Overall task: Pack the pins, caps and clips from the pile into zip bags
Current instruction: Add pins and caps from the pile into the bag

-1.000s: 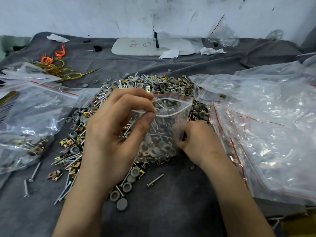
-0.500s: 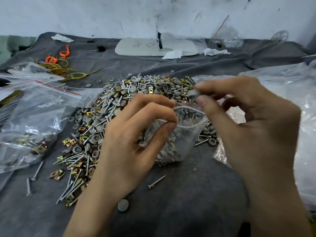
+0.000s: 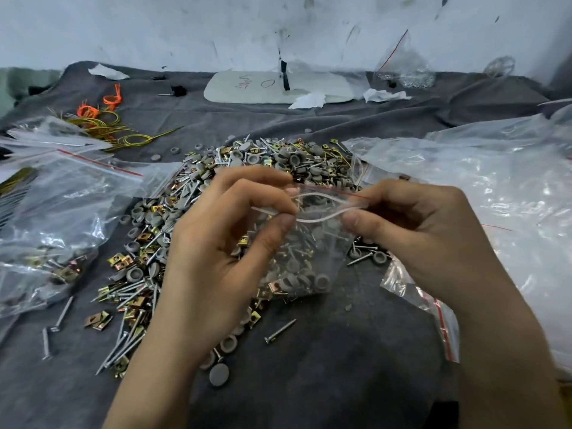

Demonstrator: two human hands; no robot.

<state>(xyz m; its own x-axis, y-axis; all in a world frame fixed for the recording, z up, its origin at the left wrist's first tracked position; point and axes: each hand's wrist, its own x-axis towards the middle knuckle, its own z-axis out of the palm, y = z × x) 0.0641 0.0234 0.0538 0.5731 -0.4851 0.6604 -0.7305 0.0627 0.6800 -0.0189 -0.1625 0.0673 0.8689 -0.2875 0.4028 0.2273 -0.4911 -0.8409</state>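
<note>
The zip bag (image 3: pixel 312 261) is clear, glossy plastic, crinkled. Pins (image 3: pixel 64 312) gleam as bright bare metal, clips (image 3: pixel 99 320) look brassy and shiny, and caps (image 3: pixel 219 373) are dull grey plastic, matt. A dark, felt-like cloth (image 3: pixel 340 366) covers the counter, soft and unshiny.

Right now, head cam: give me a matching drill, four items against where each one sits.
Items:
1 small zip bag
2 orange ties
3 white board
4 lone grey cap

Places:
a far centre, by the wall
b pinched at its mouth by the left hand and right hand
c near side, alone on the cloth
d far left, by the yellow wires

Pairs: 1-b, 2-d, 3-a, 4-c
</note>
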